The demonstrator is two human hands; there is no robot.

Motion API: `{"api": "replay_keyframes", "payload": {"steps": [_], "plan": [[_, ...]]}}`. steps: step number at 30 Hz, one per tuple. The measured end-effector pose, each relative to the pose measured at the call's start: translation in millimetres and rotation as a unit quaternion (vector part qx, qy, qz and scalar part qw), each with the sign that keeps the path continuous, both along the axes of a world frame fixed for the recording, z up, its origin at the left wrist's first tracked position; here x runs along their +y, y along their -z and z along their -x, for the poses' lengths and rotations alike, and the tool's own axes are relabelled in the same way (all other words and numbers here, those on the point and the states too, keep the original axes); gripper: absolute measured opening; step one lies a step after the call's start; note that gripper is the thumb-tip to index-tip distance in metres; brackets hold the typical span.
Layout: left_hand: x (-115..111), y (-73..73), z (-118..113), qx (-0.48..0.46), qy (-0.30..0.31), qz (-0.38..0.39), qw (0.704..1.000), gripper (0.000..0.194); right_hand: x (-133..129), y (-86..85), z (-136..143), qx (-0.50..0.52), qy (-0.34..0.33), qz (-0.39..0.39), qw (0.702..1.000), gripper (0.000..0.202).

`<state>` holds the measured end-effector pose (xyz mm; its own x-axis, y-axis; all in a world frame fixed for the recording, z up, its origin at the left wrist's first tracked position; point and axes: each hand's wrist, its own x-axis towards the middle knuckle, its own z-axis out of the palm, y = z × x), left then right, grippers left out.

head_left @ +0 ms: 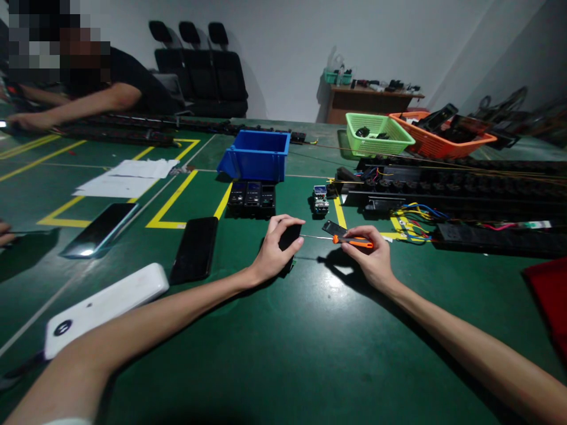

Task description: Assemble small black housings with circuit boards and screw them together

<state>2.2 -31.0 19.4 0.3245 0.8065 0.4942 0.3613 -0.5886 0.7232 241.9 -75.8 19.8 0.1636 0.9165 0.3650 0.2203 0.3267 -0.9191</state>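
Well, the left hand (275,251) has its fingers (283,221) pinching a black case (290,236); at its three o'clock, the right hand (372,258) pinches a screwdriver (341,239) (orange-handled).

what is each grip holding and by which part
Left grip: a small black rectangular piece, by its left side. Right grip: a metal-shafted screwdriver, by its orange-and-dark handle.

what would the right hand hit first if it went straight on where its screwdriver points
Likely the black block held in the left hand: the screwdriver in the right hand points at it, though whether the tip touches it is unclear.
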Motion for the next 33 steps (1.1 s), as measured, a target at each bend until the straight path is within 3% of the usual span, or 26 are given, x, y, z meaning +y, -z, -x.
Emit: {"api": "replay_keyframes", "payload": {"steps": [6, 10, 15, 21, 24, 29, 33], "plan": [[0.2, 1.0, -0.3, -0.005, -0.006, 0.003, 1.0, 0.03, -3.8, -0.8, 0.8, 0.005, -0.029, 0.069, 0.997, 0.019], [0.6, 0.8, -0.7, -0.008, -0.007, 0.011, 1.0, 0.03, -1.3, 1.4, -0.1, -0.02, 0.019, -0.003, 1.0, 0.02], [1.2, 1.5, -0.8, -0.015, -0.013, 0.021, 1.0, 0.041, 2.7, 2.2, -0.9, -0.008, -0.006, -0.06, 0.998, 0.017], [2.7, 3.8, -0.9, -0.023, -0.029, 0.031, 0.999, 0.038, 0.4, 1.1, -0.4, 0.006, -0.041, 0.06, 0.997, 0.019], [2.9, 3.8, -0.5, -0.024, -0.027, 0.037, 0.999, 0.036, -1.1, 0.8, 0.0, 0.0, -0.036, 0.08, 0.996, 0.021], [2.9, 4.9, 0.3, -0.039, -0.022, 0.065, 0.997, 0.039, -0.4, 2.2, -0.8, -0.022, 0.025, 0.005, 0.999, 0.019], [3.6, 7.2, 0.1, -0.056, -0.019, 0.085, 0.995, 0.041, 1.4, 2.9, -1.2, -0.024, 0.013, -0.068, 0.997, 0.011]]}}
